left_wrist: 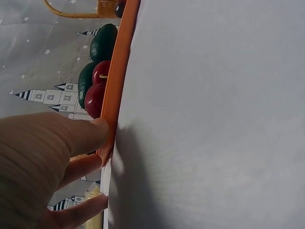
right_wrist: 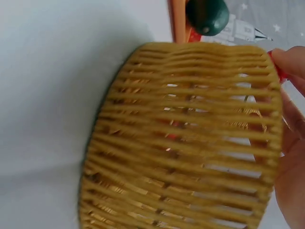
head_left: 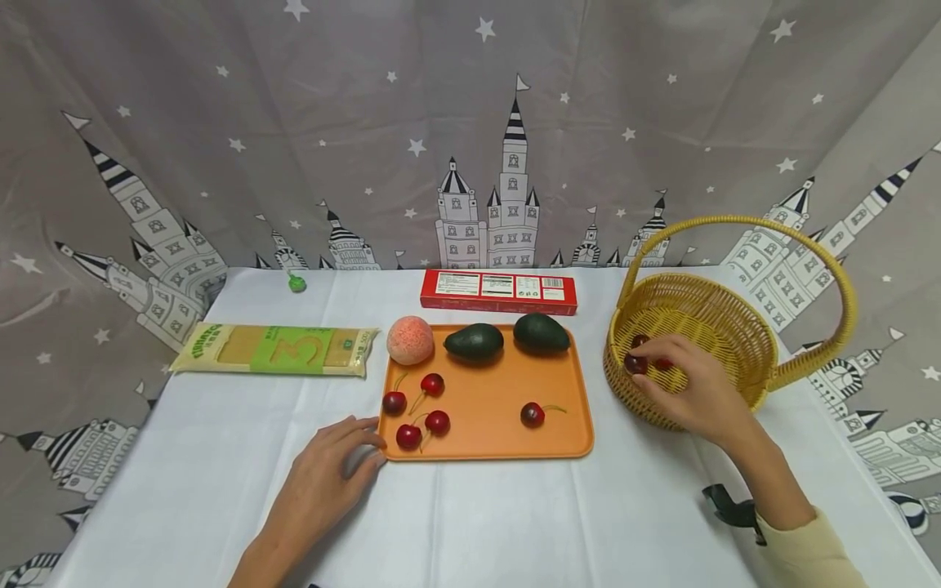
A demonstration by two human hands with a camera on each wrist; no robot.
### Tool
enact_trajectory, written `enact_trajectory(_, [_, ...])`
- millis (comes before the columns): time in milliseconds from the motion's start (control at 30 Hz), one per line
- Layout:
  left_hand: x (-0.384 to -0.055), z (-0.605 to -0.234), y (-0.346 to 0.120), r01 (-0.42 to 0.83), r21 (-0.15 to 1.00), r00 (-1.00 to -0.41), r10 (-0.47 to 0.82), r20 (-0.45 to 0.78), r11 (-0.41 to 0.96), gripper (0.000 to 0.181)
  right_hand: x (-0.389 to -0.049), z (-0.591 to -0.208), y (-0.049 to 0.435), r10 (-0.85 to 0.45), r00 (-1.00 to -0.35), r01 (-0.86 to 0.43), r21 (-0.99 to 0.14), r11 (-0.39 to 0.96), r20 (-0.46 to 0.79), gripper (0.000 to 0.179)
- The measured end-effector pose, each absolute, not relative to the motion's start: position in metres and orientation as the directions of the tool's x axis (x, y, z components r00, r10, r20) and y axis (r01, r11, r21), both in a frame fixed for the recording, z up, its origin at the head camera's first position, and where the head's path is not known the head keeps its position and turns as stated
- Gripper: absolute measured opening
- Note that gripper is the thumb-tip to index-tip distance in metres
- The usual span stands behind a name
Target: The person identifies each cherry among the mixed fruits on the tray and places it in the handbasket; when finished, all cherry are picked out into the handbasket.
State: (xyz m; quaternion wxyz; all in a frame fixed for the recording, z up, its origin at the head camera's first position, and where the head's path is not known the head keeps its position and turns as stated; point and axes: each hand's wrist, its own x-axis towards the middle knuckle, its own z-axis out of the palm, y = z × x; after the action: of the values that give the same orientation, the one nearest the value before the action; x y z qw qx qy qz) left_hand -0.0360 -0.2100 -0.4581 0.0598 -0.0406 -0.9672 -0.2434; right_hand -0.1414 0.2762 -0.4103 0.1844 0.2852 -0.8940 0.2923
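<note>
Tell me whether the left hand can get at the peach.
Likely yes: the left hand touches the orange tray at its near-left corner; the peach, at the far-left corner, is uncovered.

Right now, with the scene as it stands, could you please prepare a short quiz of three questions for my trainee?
1. How many cherries lie on the orange tray?
2. True or false: the left hand is pinching an avocado.
3. Fill in: at the wicker basket, the right hand holds a ____.

Key: 1. Five. 2. False; the left hand touches the tray's edge. 3. Cherry.
</note>
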Motion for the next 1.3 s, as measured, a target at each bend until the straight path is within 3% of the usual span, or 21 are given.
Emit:
enact_trajectory(433, [-0.036,-0.460,-0.210,0.109,0.469,-0.989,0.048,0.140,0.876,0.019,-0.152,-0.420,0.299,-0.386,-0.808,-0.570,-0.422,0.705,0.445,0.046])
enact_trajectory(833, [-0.035,-0.459,-0.210,0.110,0.464,-0.988,0.044,0.150,0.879,0.020,-0.162,-0.422,0.304,-0.376,-0.887,-0.460,-0.468,0.755,0.266,0.042])
enact_trajectory(1300, [-0.035,-0.460,-0.210,0.109,0.468,-0.988,0.046,0.144,0.877,0.019,-0.177,-0.425,0.307,-0.424,-0.892,-0.446,-0.455,0.770,0.158,0.035])
